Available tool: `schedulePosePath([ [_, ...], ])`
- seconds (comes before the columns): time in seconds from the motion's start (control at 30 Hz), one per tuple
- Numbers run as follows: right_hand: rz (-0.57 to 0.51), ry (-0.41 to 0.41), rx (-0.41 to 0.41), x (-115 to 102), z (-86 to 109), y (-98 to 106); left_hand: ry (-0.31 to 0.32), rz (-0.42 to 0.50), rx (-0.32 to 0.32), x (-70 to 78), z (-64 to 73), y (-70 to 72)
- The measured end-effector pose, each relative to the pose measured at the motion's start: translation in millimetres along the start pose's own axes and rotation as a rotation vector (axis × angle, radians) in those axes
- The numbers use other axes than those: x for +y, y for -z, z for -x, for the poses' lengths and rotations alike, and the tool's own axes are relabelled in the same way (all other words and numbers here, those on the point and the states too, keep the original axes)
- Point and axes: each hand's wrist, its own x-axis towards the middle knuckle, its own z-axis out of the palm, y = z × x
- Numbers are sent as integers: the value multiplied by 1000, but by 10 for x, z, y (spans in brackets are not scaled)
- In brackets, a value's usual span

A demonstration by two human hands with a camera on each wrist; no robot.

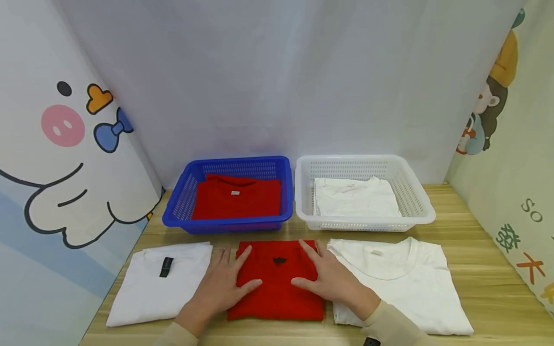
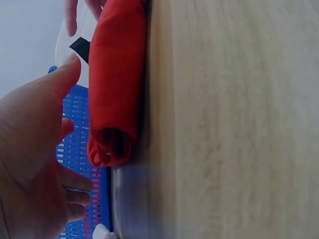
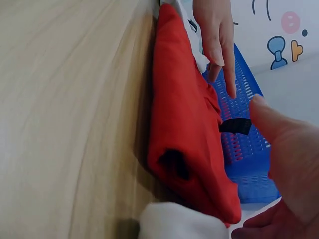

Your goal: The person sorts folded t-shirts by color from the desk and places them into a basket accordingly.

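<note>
A folded red T-shirt (image 1: 277, 300) with a dark neck label (image 1: 279, 260) lies on the table in the head view. My left hand (image 1: 220, 287) is at its left side, fingers spread and thumb reaching over the cloth. Mirroring it, my right hand (image 1: 336, 279) is at the right side with fingers apart. Neither hand grips the cloth. In the left wrist view, the left hand (image 2: 35, 129) is beside the red T-shirt (image 2: 117, 69), whose folded edge faces the camera. The right wrist view has the right hand (image 3: 299, 164) near the label (image 3: 236, 126).
Folded white T-shirts flank the red one, one on the left (image 1: 147, 290) and one on the right (image 1: 407, 293). Behind stand a blue basket (image 1: 229, 225) holding a red T-shirt (image 1: 238, 204) and a white basket (image 1: 365, 222) holding a white T-shirt (image 1: 355, 199). Curtains enclose the table.
</note>
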Motion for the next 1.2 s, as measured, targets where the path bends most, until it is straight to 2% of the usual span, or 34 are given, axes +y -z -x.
schedulePosePath([
  [0.3, -28, -56, -4, -34, -24, -71, -11, 29, -51, 36, -7, -116],
  [0.63, -108, -46, 11, -32, -61, -112, 54, 212, -68, 88, -8, -136],
  [0.77, -177, -43, -2, -24, -93, -123, 88, 348, -23, 78, -25, -140],
  [0.87, -232, -50, 1, -19, -115, -126, 98, 473, 26, 59, -30, -127],
  [0.93, -253, -46, 11, -7, -125, -133, 110, 585, 34, 50, -24, -97],
  [1.0, -281, -44, 19, 3, -129, -135, 128, 716, 9, 37, -23, -63],
  [1.1, -344, -63, 24, 14, -125, -134, 154, 905, -70, 17, -20, -33],
  [1.2, -441, -103, 21, 25, -117, -130, 134, 1010, -125, -20, -11, -41],
])
